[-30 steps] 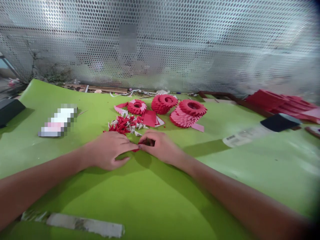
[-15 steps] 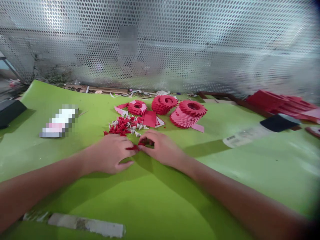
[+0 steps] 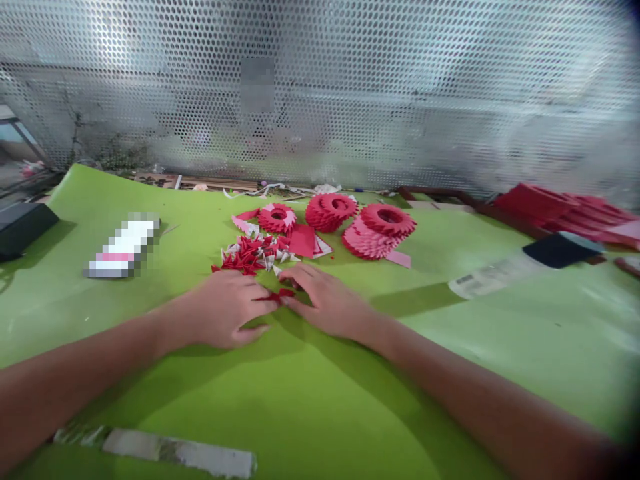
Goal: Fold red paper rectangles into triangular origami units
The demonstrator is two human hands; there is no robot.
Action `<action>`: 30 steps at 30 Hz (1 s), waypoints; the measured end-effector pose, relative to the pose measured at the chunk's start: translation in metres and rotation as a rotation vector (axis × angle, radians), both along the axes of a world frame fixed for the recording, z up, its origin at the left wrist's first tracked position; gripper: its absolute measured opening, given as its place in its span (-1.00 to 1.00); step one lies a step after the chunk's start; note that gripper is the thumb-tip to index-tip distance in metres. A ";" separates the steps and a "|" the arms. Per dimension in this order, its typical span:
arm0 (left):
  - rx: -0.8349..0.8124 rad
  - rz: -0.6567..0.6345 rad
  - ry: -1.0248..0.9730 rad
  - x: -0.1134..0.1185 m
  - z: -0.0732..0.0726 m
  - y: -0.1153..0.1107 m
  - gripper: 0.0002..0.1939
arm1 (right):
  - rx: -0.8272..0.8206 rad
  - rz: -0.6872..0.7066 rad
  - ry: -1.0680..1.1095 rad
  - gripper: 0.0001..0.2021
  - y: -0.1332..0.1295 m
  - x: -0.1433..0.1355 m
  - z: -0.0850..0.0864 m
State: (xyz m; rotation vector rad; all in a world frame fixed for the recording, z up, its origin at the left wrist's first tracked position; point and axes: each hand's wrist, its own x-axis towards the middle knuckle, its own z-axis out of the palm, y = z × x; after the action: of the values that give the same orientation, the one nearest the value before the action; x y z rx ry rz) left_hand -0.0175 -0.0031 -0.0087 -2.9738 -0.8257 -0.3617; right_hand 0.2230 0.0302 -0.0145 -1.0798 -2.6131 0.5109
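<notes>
Between my hands lies a small folded red paper piece (image 3: 285,294) on the green table cover (image 3: 310,407). My left hand (image 3: 225,308) has its fingers closed on the left part of the piece, its thumb stretched out below. My right hand (image 3: 327,301) touches the right end with thumb tip and fingers slightly apart; whether it grips is hard to see. Just beyond are a pile of red and white folded paper pieces (image 3: 247,255) and flat red paper (image 3: 302,241). Behind stand a small red-and-pink paper ring (image 3: 277,217), a red ring stack (image 3: 330,211) and a taller pink-and-red stack (image 3: 377,231).
A phone with a blurred screen (image 3: 125,247) lies at left, near a black object (image 3: 25,229). At right are a clear bottle with a dark cap (image 3: 563,249) and stacked red paper (image 3: 565,208). Tape (image 3: 180,453) lies in front; a perforated metal panel (image 3: 350,87) stands behind.
My right thumb and fingers have opened slightly and shifted a little right from my left fingers. More of the red piece shows between them. The whole view has shifted slightly.
</notes>
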 end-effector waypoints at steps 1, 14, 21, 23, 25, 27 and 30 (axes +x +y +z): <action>0.024 0.012 -0.029 -0.001 0.000 0.001 -0.67 | -0.024 -0.005 0.000 -0.76 0.001 0.000 0.001; -0.563 0.357 -0.467 0.016 0.008 -0.004 -0.70 | -0.426 -0.148 0.494 -0.85 -0.019 -0.009 0.007; -0.608 0.319 -0.543 0.012 0.001 -0.003 -0.64 | -0.539 -0.060 0.516 -0.77 -0.024 -0.008 0.003; -0.636 0.313 -0.538 0.012 0.001 -0.003 -0.64 | -0.526 -0.070 0.513 -0.75 -0.024 -0.008 0.003; -0.626 0.317 -0.502 0.014 0.001 -0.004 -0.64 | -0.513 -0.068 0.501 -0.76 -0.025 -0.008 0.003; -0.586 0.319 -0.460 0.017 0.001 -0.004 -0.62 | -0.506 -0.051 0.494 -0.78 -0.027 -0.009 0.004; -0.556 0.296 -0.463 0.018 0.000 -0.003 -0.61 | -0.503 -0.046 0.489 -0.77 -0.028 -0.010 0.005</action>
State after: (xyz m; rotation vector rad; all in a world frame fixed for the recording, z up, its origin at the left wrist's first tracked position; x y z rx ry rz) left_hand 0.0002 -0.0065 -0.0083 -3.2044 -1.6288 -0.9680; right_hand 0.2129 0.0023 -0.0092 -0.9809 -2.0718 1.2871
